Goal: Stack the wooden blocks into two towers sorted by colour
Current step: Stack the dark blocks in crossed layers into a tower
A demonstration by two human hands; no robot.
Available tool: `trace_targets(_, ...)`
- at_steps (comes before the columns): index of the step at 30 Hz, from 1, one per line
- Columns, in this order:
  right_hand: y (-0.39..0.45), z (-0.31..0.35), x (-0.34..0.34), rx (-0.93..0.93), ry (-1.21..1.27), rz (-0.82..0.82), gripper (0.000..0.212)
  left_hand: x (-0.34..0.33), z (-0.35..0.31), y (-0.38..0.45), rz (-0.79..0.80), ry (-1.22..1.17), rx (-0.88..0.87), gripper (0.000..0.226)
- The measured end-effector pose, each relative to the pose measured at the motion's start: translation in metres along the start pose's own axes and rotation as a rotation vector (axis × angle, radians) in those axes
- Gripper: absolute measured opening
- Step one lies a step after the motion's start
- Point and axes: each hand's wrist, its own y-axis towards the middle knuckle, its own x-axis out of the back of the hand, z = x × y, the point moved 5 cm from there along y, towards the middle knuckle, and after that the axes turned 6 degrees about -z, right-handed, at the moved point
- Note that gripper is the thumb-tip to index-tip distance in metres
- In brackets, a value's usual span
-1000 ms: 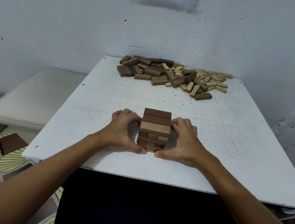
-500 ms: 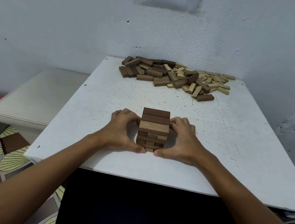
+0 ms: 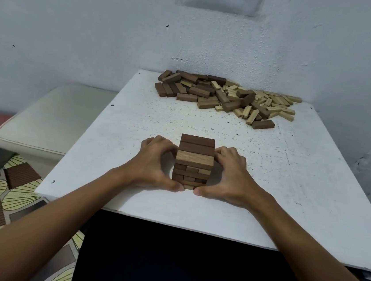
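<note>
Squaring step: both hands cup one dark tower (image 3: 194, 162) near the front edge of the white counter (image 3: 313, 189), left hand (image 3: 153, 166) on its left face, right hand (image 3: 226, 175) on its right face, fingers curled round the sides and both thumbs meeting at the foot of the front face. So each grip is closed on the tower, pressing the layers flush, not lifting. Count: one tower standing, second tower not started. Top layer shows three blocks side by side, two dark and one paler brown at the front; roughly seven layers visible on the front face, alternating direction, lower ones partly hidden by the thumbs so the count is approximate. Loose pile (image 3: 226, 97) sits at the far edge against the wall, well apart from the tower: dark blocks mostly on its left, light blocks mostly on its right, mixed in the middle; too many and too overlapped to count, dozens of each by eye. Next move, my read: let go evenly so nothing shifts, reach to the pile, pick dark blocks for another layer laid crosswise to the top one. Light tower needs bare counter beside this one.
</note>
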Motion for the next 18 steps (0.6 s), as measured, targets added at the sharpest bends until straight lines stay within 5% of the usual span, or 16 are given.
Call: trace_targets(18,0.027,0.017,-0.017,0.047,0.004,0.051,0.091,0.022,0.021,-0.006,-0.07,0.063,0.057,0.086)
